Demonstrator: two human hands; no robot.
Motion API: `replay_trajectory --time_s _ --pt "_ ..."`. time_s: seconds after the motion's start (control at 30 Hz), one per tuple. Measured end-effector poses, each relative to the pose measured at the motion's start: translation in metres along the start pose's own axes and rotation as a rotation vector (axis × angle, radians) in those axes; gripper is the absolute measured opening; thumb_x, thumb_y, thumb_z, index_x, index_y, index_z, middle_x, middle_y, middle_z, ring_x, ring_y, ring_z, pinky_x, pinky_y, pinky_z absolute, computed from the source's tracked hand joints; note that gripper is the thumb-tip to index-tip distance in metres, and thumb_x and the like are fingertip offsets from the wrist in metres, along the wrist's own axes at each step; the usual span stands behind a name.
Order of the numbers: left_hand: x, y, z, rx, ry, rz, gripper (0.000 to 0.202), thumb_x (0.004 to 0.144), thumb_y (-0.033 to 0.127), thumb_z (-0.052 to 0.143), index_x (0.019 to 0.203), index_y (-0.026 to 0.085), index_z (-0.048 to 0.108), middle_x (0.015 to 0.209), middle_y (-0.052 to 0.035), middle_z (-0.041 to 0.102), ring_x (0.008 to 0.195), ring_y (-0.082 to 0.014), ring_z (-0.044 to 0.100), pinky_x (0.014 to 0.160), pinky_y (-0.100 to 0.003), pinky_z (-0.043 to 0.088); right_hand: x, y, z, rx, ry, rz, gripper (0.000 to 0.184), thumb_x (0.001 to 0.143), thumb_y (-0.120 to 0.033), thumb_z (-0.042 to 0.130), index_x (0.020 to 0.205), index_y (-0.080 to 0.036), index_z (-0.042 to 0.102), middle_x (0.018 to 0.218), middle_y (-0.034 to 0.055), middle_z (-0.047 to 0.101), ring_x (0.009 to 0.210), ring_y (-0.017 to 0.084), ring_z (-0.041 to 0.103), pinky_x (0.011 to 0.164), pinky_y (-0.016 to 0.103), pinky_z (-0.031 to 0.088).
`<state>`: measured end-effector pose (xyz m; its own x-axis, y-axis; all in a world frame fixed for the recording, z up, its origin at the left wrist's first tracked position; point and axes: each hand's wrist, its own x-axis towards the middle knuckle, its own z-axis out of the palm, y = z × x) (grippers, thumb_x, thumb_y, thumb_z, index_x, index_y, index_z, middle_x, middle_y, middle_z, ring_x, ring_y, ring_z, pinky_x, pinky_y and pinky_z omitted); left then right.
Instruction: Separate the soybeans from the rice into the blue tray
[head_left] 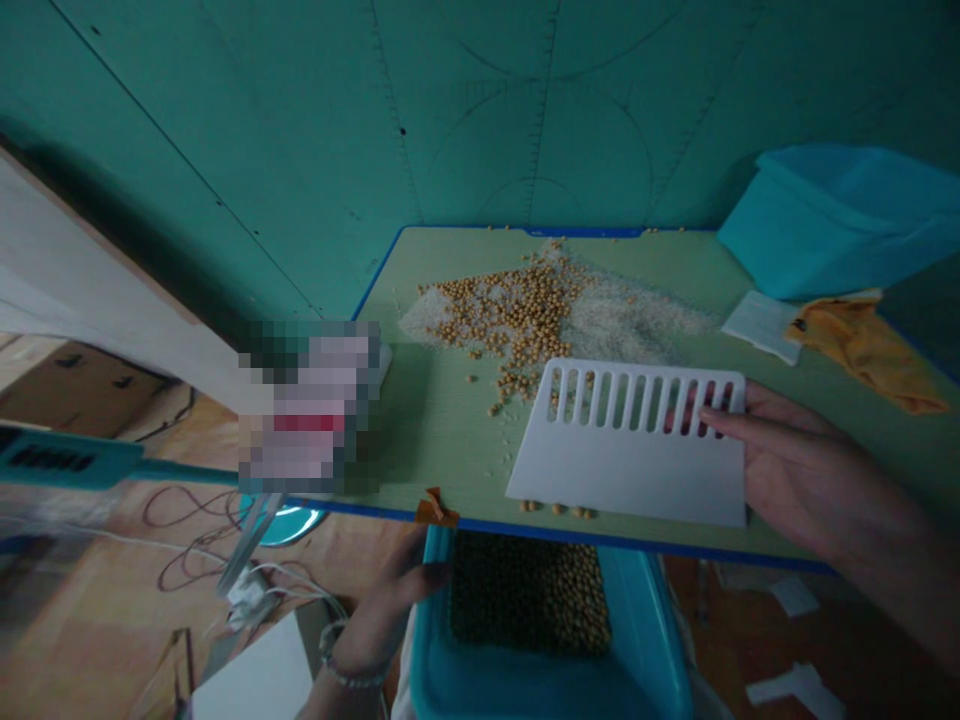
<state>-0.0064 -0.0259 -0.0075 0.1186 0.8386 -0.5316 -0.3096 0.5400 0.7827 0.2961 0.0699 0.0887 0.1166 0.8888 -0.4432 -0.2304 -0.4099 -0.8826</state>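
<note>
Because the scraper (626, 475) appears light and stiff, take its slotted edge; the right grip (787, 450) pinches it there; whether the left grip (394, 598) clasps the tub (649, 610) is unclear.

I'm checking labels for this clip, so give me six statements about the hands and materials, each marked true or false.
1. The right hand holds a white slotted scraper. True.
2. The scraper's slots are along its side nearest the person. False: they are along its far side.
3. Soybeans and pale grains are spread on the tabletop. True.
4. The soybeans and pale grains lie completely apart. False: they partly overlap.
5. The left hand is at the left rim of the turquoise tub. True.
6. That tub contains nothing. False: soybeans are in it too.
</note>
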Motion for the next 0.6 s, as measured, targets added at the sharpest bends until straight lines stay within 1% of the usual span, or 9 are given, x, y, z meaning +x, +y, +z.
replay_trajectory --time_s 0.13,0.2,0.3,0.37,0.43,0.5,0.53,0.57,0.6 --pt "0.000 0.001 0.001 0.003 0.007 -0.010 0.037 0.063 0.025 0.073 0.099 0.024 0.080 0.117 -0.0037 0.078 0.136 -0.0408 0.048 0.117 -0.050 0.031 0.000 0.002 0.001 0.004 -0.007 0.011 0.020 0.057 -0.028 0.082 0.075 -0.027 0.073 0.078 0.0009 0.077 0.072 0.022 0.070 0.060 0.031 0.056" --pt "0.000 0.000 0.000 0.007 -0.006 -0.004 0.037 0.063 0.024 0.072 0.099 0.024 0.081 0.116 -0.0036 0.079 0.135 -0.0408 0.048 0.116 -0.050 0.032 -0.001 0.002 0.001 0.005 -0.023 0.017 0.020 0.059 -0.029 0.081 0.076 -0.027 0.073 0.080 0.0013 0.077 0.072 0.022 0.070 0.060 0.032 0.056" --pt "0.005 -0.006 -0.007 0.048 -0.027 0.015 0.040 0.064 0.027 0.072 0.103 0.023 0.080 0.114 -0.0061 0.079 0.132 -0.0422 0.051 0.114 -0.052 0.035 -0.003 0.002 0.001 0.002 -0.015 0.003 0.025 0.054 -0.031 0.084 0.075 -0.026 0.072 0.079 0.0003 0.076 0.071 0.020 0.068 0.063 0.030 0.054" --pt "0.012 -0.011 -0.015 0.083 -0.041 0.018 0.043 0.063 0.030 0.074 0.105 0.022 0.079 0.111 -0.0075 0.080 0.130 -0.0435 0.053 0.113 -0.053 0.037 -0.004 0.001 0.002 -0.005 -0.001 0.004 0.028 0.049 -0.032 0.087 0.071 -0.026 0.071 0.073 -0.0010 0.074 0.068 0.018 0.066 0.062 0.028 0.053" --pt "0.018 -0.017 -0.023 0.099 -0.064 -0.003 0.043 0.060 0.032 0.078 0.102 0.022 0.080 0.106 -0.0076 0.081 0.129 -0.0449 0.053 0.112 -0.055 0.038 -0.005 0.000 0.002 -0.006 0.000 0.010 0.029 0.047 -0.032 0.087 0.071 -0.025 0.071 0.070 -0.0020 0.073 0.067 0.017 0.066 0.063 0.027 0.053" --pt "0.023 -0.021 -0.027 0.101 -0.103 -0.048 0.042 0.055 0.032 0.081 0.095 0.023 0.081 0.104 -0.0076 0.082 0.130 -0.0464 0.052 0.111 -0.057 0.039 -0.005 0.000 0.002 0.000 -0.009 0.017 0.030 0.049 -0.033 0.087 0.073 -0.026 0.071 0.071 -0.0023 0.074 0.068 0.017 0.067 0.064 0.027 0.053" --pt "0.024 -0.023 -0.027 0.094 -0.094 -0.051 0.041 0.054 0.032 0.081 0.095 0.023 0.082 0.106 -0.0076 0.081 0.133 -0.0464 0.049 0.113 -0.057 0.037 -0.005 0.000 0.001 0.004 -0.012 0.018 0.030 0.050 -0.033 0.087 0.075 -0.026 0.072 0.072 -0.0022 0.075 0.068 0.018 0.067 0.064 0.028 0.053" --pt "0.024 -0.024 -0.026 0.071 -0.041 -0.016 0.042 0.057 0.032 0.079 0.098 0.024 0.081 0.113 -0.0069 0.080 0.138 -0.0446 0.044 0.116 -0.057 0.032 -0.006 0.000 0.001 0.007 -0.016 0.019 0.030 0.051 -0.034 0.087 0.076 -0.026 0.072 0.073 -0.0019 0.075 0.067 0.018 0.068 0.063 0.029 0.053" --pt "0.024 -0.024 -0.025 0.062 0.000 0.001 0.045 0.056 0.030 0.079 0.100 0.024 0.080 0.119 -0.0060 0.077 0.141 -0.0434 0.040 0.118 -0.056 0.029 -0.006 0.001 0.000 0.008 -0.019 0.021 0.030 0.051 -0.035 0.087 0.076 -0.026 0.072 0.074 -0.0015 0.075 0.067 0.019 0.068 0.062 0.029 0.053"
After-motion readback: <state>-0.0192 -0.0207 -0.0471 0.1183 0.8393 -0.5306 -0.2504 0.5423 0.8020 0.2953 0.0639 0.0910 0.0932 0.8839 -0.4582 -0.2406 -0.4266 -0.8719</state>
